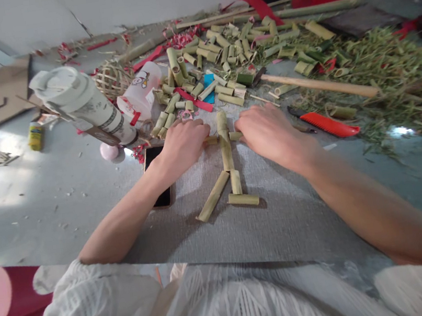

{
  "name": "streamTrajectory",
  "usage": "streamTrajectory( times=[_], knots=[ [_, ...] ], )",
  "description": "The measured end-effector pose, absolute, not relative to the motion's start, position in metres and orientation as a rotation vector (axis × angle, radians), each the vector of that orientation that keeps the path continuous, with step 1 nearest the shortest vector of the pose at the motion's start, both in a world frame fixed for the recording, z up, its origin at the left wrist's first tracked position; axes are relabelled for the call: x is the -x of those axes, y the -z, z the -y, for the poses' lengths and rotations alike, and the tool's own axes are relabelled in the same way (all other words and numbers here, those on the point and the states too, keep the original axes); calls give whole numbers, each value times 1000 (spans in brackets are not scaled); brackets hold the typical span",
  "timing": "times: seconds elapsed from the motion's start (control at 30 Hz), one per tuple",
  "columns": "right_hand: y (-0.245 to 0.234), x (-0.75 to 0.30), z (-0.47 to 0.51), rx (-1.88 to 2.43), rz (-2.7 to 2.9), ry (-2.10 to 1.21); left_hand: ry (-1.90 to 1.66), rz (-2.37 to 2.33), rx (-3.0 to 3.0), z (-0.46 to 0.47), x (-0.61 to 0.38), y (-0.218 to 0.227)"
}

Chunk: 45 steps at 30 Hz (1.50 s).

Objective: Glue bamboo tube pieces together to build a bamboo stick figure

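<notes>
Bamboo pieces lie on the grey table in the shape of a stick figure. Its upright middle is a bamboo tube (226,149) with a knotty upper end. My left hand (185,141) is closed, its fingertips on a short bamboo piece (212,140) that sticks out to the left of that tube. On the opposite side, my right hand (266,133) closes its fingers on another short bamboo piece (236,136). Below lie a slanting bamboo strip (212,197), a short upright piece (236,181) and a crosswise piece (243,199). My fingers partly hide both side pieces.
A dark phone (160,192) lies beside my left forearm. Behind stand a white lidded tumbler (86,105) and a pink-white cup (141,92). Many cut bamboo tubes (219,51) are heaped at the back. An orange-handled tool (331,124), a wooden handle (318,80) and shavings (398,82) lie right.
</notes>
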State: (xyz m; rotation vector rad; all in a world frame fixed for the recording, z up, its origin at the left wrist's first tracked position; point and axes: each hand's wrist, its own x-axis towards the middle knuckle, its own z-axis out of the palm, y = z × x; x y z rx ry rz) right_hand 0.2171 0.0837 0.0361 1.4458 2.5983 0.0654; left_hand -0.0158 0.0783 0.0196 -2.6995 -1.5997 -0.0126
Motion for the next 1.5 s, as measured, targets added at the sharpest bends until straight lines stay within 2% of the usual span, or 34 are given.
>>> streamTrajectory(
  times=[0.63,1.23,1.5],
  knots=[
    [-39,-214,-83,-1399,-2571,-75,-142,1496,2683,-74,7,-26],
    [-31,-216,-83,-1376,-2655,-163,-141,1553,2690,-75,3,-25],
    [-36,-217,-84,-1397,-2604,-95,-143,1544,2678,-75,7,-29]
  ],
)
